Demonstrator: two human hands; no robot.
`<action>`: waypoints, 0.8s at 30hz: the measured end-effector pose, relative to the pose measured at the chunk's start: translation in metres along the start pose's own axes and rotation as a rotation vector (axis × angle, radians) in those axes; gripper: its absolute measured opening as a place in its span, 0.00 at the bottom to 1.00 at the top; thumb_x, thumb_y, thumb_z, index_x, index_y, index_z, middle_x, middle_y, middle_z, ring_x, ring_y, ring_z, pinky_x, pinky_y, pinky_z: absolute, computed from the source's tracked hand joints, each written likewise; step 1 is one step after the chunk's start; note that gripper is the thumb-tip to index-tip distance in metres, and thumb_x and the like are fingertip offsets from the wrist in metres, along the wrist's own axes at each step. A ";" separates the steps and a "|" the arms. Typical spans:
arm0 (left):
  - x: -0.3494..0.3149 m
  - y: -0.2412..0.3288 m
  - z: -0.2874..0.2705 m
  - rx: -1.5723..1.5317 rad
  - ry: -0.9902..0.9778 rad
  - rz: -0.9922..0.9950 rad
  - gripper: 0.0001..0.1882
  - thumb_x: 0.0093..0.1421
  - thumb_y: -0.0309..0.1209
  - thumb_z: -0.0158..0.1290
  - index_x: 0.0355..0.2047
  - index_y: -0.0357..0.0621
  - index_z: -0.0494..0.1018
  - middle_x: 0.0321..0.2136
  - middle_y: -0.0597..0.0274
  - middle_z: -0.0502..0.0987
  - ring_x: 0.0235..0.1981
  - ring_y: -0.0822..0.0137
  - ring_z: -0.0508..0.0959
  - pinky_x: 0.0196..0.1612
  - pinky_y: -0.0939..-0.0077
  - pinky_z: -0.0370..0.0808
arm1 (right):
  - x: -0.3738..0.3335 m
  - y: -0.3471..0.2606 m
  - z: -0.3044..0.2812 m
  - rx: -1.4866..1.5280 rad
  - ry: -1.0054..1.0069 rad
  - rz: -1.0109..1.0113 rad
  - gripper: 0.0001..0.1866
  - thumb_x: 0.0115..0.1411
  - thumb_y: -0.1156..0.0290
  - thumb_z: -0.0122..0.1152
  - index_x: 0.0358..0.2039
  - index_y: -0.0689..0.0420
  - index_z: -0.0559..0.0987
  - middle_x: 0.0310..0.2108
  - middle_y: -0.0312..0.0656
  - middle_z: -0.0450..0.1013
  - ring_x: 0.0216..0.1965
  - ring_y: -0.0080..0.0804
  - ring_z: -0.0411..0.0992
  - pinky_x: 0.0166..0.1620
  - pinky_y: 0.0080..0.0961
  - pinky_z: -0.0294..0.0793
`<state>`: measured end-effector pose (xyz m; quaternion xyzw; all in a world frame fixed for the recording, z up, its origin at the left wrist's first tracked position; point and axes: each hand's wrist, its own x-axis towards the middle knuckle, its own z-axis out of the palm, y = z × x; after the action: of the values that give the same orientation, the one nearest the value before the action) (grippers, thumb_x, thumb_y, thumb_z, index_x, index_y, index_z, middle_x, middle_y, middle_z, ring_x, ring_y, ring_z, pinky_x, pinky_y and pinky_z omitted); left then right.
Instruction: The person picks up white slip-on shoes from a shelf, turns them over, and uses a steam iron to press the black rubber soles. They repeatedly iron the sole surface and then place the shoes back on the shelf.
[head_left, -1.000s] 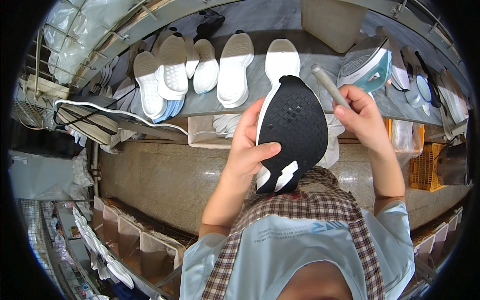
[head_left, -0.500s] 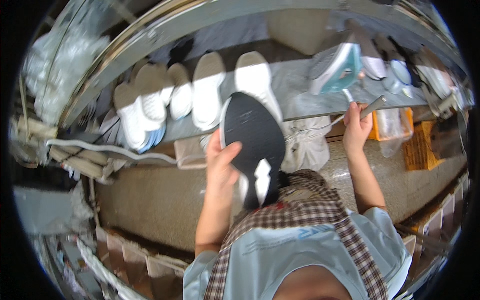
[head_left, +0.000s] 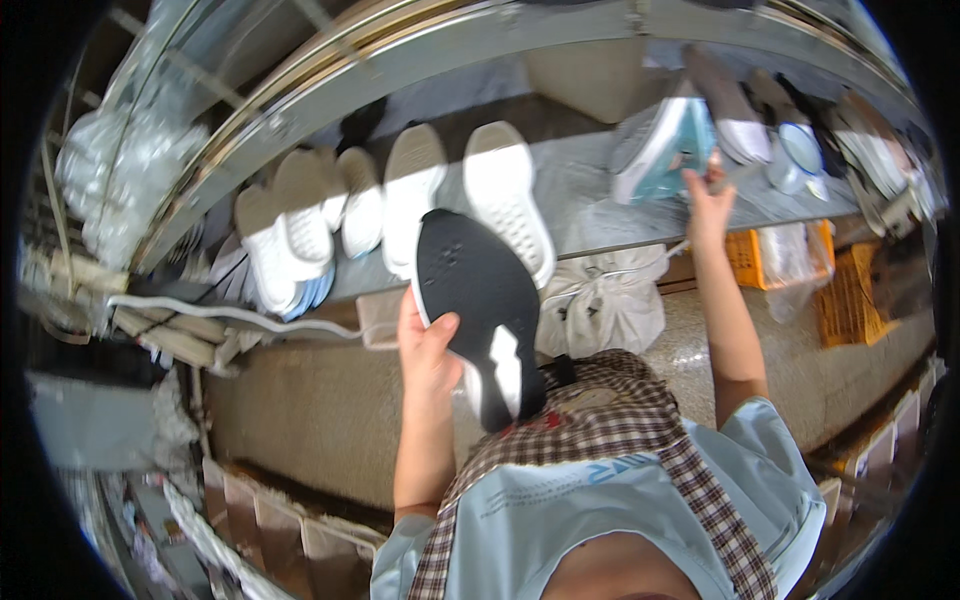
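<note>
My left hand (head_left: 430, 350) grips a shoe sole (head_left: 475, 295) by its left edge, thumb on the black underside and the fingers hidden behind it. The sole is tilted, black face up, with a white patch near its narrow end. At the right, my right hand (head_left: 711, 210) is closed around a thin grey-handled tool (head_left: 738, 177), blurred now, beside a teal-and-white object (head_left: 683, 150) on the bench. The tool's tip is hidden there. White soles stand in a row: one (head_left: 507, 200) behind the held sole, another (head_left: 412, 195) left of it.
A grey bench (head_left: 585, 180) runs across, under a metal rail (head_left: 430, 65). More white soles (head_left: 285, 240) lie at the left. Grey shoe parts (head_left: 730, 110) are at the far right. Below hang a white bag (head_left: 605, 300) and orange crates (head_left: 850, 300).
My right hand has moved up and slightly forward with the tool, onto the teal-and-white object. My left hand and its sole have shifted slightly left and down in view.
</note>
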<state>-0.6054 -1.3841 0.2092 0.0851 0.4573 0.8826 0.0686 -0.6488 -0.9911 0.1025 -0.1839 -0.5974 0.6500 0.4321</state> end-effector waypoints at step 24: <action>0.061 0.073 0.048 1.453 -0.845 0.662 0.62 0.25 0.61 0.66 0.58 0.40 0.56 0.61 0.43 0.55 0.65 0.43 0.47 0.62 0.43 0.41 | -0.156 -0.148 0.069 0.737 -0.739 0.675 0.16 0.54 0.79 0.61 0.26 0.49 0.60 0.24 0.27 0.65 0.25 0.10 0.63 0.28 0.10 0.62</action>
<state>-0.6579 -1.3761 0.3016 0.5519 0.7908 0.2461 -0.0972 -0.5631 -1.1684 0.2125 0.0360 -0.3528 0.9350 0.0025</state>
